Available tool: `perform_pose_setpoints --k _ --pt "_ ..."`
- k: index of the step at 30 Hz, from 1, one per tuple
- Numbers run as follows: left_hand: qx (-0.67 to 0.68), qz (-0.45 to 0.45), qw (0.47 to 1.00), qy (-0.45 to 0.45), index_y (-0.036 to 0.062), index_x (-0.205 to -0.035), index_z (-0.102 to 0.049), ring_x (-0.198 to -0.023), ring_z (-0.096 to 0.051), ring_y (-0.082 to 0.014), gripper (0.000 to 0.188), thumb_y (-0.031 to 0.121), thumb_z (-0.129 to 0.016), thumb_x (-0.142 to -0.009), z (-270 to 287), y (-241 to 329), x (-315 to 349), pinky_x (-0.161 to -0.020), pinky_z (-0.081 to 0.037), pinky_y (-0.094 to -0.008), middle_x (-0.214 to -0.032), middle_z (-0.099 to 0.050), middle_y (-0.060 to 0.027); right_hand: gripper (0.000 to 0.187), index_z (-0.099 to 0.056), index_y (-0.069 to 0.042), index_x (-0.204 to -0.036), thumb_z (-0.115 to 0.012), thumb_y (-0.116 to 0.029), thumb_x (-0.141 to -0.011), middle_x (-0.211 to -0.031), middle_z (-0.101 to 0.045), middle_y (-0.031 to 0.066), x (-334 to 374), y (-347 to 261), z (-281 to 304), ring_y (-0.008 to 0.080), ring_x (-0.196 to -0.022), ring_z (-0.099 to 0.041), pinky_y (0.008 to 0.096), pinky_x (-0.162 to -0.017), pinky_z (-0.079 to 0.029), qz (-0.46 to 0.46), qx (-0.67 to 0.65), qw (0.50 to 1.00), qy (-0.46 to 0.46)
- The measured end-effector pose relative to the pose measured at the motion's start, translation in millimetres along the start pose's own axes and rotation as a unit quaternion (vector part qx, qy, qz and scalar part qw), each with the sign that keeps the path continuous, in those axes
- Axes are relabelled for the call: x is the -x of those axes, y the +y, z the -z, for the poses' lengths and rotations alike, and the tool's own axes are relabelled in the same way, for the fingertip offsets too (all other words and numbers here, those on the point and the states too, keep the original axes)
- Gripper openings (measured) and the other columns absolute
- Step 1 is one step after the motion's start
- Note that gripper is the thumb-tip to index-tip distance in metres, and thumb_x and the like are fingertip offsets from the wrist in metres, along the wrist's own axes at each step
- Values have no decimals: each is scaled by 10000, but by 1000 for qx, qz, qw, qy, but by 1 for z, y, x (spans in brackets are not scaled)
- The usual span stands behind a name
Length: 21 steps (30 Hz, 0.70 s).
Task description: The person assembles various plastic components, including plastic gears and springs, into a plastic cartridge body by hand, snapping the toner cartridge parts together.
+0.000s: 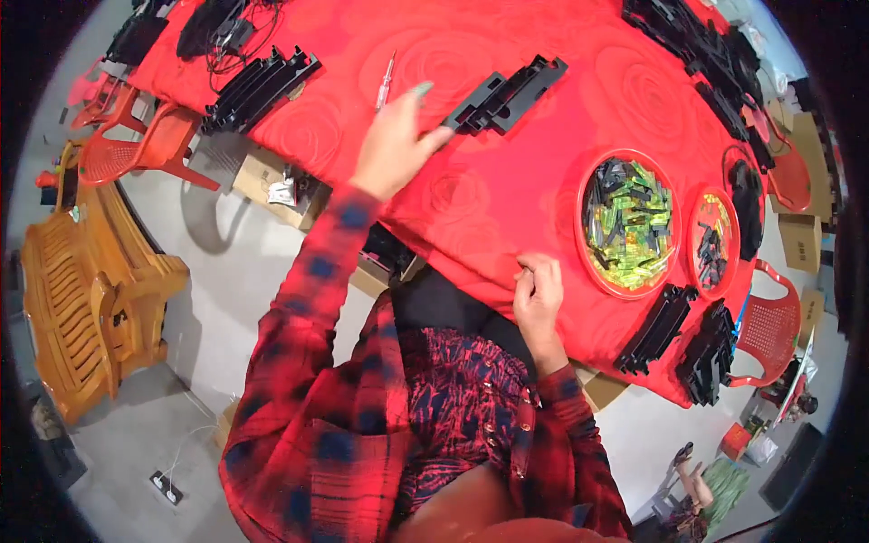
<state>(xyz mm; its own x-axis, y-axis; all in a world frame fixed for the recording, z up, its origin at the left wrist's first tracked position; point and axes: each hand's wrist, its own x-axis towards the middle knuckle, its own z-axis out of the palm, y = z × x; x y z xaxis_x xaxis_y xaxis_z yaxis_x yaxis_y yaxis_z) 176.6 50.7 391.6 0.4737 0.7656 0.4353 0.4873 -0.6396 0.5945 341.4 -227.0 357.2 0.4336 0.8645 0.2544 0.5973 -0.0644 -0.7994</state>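
Observation:
My left hand (395, 145) reaches over the red tablecloth with thumb and fingers apart. Its thumb tip is at the near end of a long black plastic part (507, 98); whether they touch I cannot tell. Just beyond the fingers lies a thin screwdriver (386, 80) with a pale, see-through handle. My right hand (539, 294) rests by the table's near edge, fingers curled in. What is inside those fingers, if anything, is hidden. To its right stands a round red tray (584, 258) full of yellow-green and black small pieces.
A smaller red tray (696, 271) holds dark bits. Black plastic parts are stacked at the near right (658, 330), the far left (258, 90) and along the far right edge (692, 45). Red plastic chairs (149, 145) and a wooden bench (90, 290) stand around the table (453, 195).

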Motion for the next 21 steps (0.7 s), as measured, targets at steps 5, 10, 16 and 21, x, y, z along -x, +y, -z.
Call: perform_pose_setpoints --k 5,10,16,21 --pt "-84 -45 987 -133 13 -1414 -390 -1071 -609 -435 729 201 -766 -818 -34 9 -27 -908 -492 -501 -1127 -636 -251 230 -640 16 -1011 -583 103 -806 -983 -625 184 4 2 3 327 -852 -633 384 -742 -532 -25 -3 1000 12" --pt "-127 -17 982 -136 -17 -1380 -401 -990 -627 -450 660 96 -723 -814 -42 -9 -22 -820 -512 -524 -1037 -633 -283 243 -641 14 -1015 -591 89 -790 -988 -626 184 -1 4 1 350 -877 -640 401 -761 -534 2 3 1000 5" --pt "-128 34 987 -90 -56 -1372 -404 -1007 -616 -473 622 32 -692 -828 -15 1 -2 -834 -501 -526 -1069 -620 -317 223 -641 6 -1004 -590 69 -797 -965 -619 174 -4 1 4 353 -878 -640 407 -758 -539 -4 -12 1000 16" --pt "-77 76 994 -23 -30 -1368 -443 -1004 -633 -417 582 27 -698 -848 13 35 33 -865 -503 -478 -1109 -622 -271 223 -642 4 -1003 -590 71 -796 -966 -616 172 -4 1 4 349 -892 -635 410 -764 -536 -6 -19 1000 20"
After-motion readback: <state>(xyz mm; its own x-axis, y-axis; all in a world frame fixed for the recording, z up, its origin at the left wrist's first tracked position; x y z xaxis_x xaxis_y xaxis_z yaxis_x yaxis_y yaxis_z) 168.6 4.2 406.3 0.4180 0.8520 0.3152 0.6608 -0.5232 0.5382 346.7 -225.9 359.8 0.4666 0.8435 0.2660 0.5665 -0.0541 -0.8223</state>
